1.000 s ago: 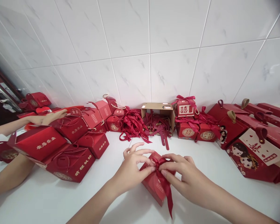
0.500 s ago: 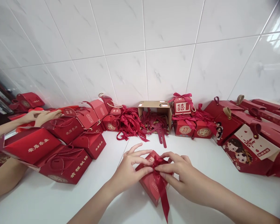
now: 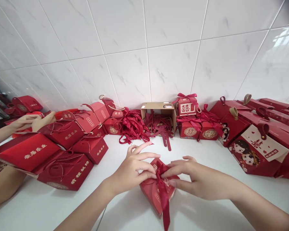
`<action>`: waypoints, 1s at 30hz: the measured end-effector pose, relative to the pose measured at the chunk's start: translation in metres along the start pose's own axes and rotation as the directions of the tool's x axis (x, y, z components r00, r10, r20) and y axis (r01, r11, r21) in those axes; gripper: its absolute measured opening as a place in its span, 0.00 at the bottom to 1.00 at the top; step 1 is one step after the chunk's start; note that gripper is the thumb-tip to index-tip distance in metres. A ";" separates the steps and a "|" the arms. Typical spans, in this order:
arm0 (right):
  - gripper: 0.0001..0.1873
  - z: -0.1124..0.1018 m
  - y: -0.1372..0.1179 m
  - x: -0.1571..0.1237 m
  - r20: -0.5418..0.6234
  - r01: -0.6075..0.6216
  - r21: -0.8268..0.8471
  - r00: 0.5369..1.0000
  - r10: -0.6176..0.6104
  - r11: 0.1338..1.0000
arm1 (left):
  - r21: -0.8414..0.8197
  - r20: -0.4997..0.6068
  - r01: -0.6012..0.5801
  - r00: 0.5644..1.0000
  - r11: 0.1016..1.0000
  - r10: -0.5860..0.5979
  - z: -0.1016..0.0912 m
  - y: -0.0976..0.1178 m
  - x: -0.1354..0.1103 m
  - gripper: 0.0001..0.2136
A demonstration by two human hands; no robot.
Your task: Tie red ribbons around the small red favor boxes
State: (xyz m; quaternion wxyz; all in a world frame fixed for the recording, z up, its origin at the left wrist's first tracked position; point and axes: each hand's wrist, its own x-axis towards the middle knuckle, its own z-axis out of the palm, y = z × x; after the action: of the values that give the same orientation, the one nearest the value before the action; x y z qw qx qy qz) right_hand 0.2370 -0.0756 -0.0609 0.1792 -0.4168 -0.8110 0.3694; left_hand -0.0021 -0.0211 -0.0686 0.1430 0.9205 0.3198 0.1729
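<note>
A small red gift box (image 3: 151, 199) with pale printing sits on the white table in front of me, turned cornerwise. A dark red ribbon (image 3: 164, 200) is knotted over its top, one long tail hanging down the near side past the box edge. My left hand (image 3: 137, 166) pinches the ribbon at the left of the knot with thumb and index, its other fingers raised. From the right, my right hand (image 3: 191, 176) has its fingers at the knot, index on the ribbon and thumb just below over the box. The fingers partly hide the knot.
A heap of red ribbons (image 3: 135, 125) and an open cardboard box (image 3: 158, 106) of dark red straps stand by the tiled wall. Ribboned boxes (image 3: 189, 128) are right of it. Larger red boxes (image 3: 257, 150) line the right; handled boxes (image 3: 65, 170) and another person's hands (image 3: 36, 122) are left.
My right hand's fingers have spread a little, the thumb dropping lower from the knot. The ribbon's tail has swung slightly left. The whole view has shifted a little.
</note>
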 end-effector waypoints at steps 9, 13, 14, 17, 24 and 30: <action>0.05 0.002 0.011 0.011 -0.206 -0.056 0.045 0.976 0.064 0.997 | -0.060 0.130 -0.054 0.990 0.997 0.061 -0.014 -0.006 0.002 0.08; 0.06 -0.004 -0.003 -0.005 -0.138 -0.034 -0.034 0.990 0.029 0.999 | -0.074 0.172 -0.081 0.981 0.994 0.093 -0.021 -0.003 0.007 0.08; 0.06 -0.006 -0.007 -0.012 -0.077 -0.025 -0.063 0.997 0.020 0.998 | -0.090 0.186 -0.080 0.978 0.993 0.096 -0.022 -0.001 0.009 0.09; 0.04 -0.012 -0.011 -0.026 0.100 -0.037 -0.134 0.994 0.051 0.990 | -0.121 0.214 -0.083 0.971 0.989 0.107 -0.027 0.003 0.014 0.09; 0.14 -0.019 0.000 0.014 -0.103 -0.044 0.058 0.993 0.050 0.997 | -0.046 0.248 -0.150 0.956 0.988 0.157 -0.036 0.007 0.025 0.06; 0.09 -0.002 0.004 0.040 -0.076 0.000 0.190 0.997 0.014 0.982 | -0.005 0.342 -0.147 0.929 0.989 0.140 -0.041 0.015 0.032 0.08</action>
State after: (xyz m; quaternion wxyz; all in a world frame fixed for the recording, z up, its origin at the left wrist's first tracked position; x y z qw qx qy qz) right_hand 0.2172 -0.0408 -0.0631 0.2478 -0.4146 -0.7632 0.4292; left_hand 0.0126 -0.0052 -0.0186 0.1739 0.9589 0.2236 0.0172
